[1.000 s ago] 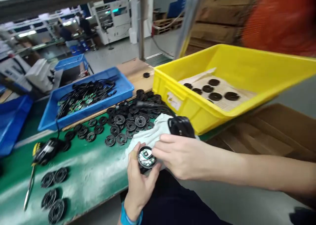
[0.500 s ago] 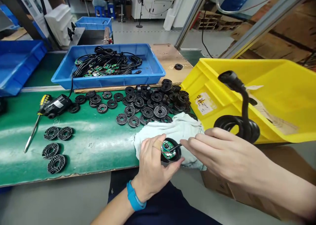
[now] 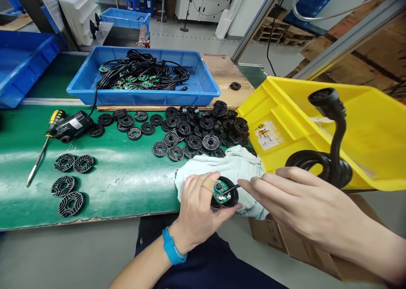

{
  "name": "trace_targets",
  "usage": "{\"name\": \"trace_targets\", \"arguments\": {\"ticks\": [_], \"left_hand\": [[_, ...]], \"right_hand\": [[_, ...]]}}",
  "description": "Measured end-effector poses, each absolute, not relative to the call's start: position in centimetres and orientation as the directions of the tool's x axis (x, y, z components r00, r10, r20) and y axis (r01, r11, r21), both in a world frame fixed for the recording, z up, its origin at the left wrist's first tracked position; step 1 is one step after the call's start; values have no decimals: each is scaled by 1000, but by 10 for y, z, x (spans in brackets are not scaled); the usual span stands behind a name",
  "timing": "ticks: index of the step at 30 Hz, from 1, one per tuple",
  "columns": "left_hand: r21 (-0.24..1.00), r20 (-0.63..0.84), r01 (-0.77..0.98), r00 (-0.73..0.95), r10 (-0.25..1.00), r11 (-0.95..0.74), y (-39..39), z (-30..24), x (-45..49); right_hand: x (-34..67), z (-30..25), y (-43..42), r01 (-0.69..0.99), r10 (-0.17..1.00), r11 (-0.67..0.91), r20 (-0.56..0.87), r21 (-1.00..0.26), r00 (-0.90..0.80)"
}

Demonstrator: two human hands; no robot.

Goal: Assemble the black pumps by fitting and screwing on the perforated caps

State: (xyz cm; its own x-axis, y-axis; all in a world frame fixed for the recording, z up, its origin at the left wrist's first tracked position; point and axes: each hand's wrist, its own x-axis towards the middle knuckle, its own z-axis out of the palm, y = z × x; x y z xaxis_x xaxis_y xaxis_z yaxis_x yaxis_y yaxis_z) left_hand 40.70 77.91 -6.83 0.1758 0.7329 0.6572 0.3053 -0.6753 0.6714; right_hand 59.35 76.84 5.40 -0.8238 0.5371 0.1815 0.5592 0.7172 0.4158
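Clasping a round black case (image 3: 234, 199) in the left grip (image 3: 198, 206), with the open side up, by the pale cloth (image 3: 218, 164) at the near edge of the green counter (image 3: 123, 179). Pinching a black cable (image 3: 232, 189) in the right grip (image 3: 303, 200), just outside the case, leading in to the green circuit board (image 3: 221, 196). Seeing a cable coil (image 3: 341, 174) just beyond the right grip, before the yellow bin (image 3: 264, 105).

Your round black plastic housing (image 3: 234, 199), smooth; your coiled black cable (image 3: 342, 172), glossy; pale-blue rumpled cloth (image 3: 218, 166), matt; green worktop (image 3: 127, 191), smooth, glossy; black plastic discs (image 3: 194, 141), ridged.
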Motion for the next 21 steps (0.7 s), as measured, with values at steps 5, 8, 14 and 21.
{"name": "trace_targets", "arguments": {"ticks": [5,8,14,21], "left_hand": [[670,656,300,188,731,-679,780,-67,406],[667,657,305,190,730,-679,780,-66,406],[676,643,303,202,738,-672,781,-63,405],[671,646,294,217,732,-680,782,-64,402]], "right_hand": [[595,54,766,562,534,711,194,423,-823],[596,53,766,550,525,711,190,438,-830],[597,49,770,573,537,707,213,415,-816],[620,28,762,546,507,725,211,420,-836]]}}
